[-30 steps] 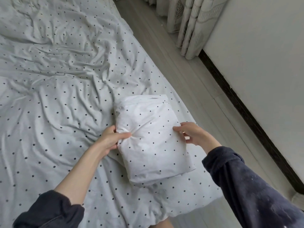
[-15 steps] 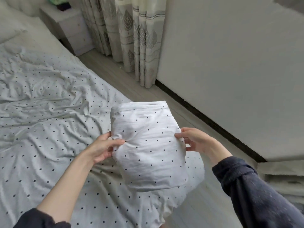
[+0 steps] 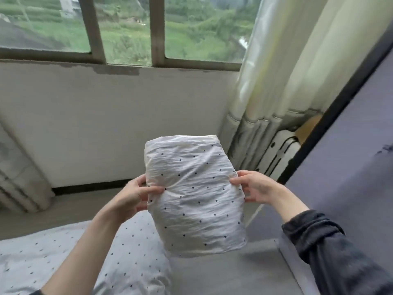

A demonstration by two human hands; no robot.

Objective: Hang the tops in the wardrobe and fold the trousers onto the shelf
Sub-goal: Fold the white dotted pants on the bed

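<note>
Folded trousers [image 3: 196,201], white w/ dark dots, held up in the air in front of the person, above the bed [image 3: 63,258] corner and clear of it. Left hand [image 3: 136,196] grips the bundle's left edge, thumb over the front, fingers [image 3: 141,182] curled round behind. Right hand [image 3: 254,186] pinches the right edge, thumb on the front, fingers behind the fabric. Bundle stands roughly upright, folded end on top, lower end tilted toward the camera. Dark sleeve [image 3: 331,252] on the right arm; left forearm bare. Bg: window [image 3: 125,30] w/ greenery outside, white wall under it, curtain [image 3: 274,67] at right, dark-framed panel [image 3: 348,158] far right. Bed sheet has the same dot print.
</note>
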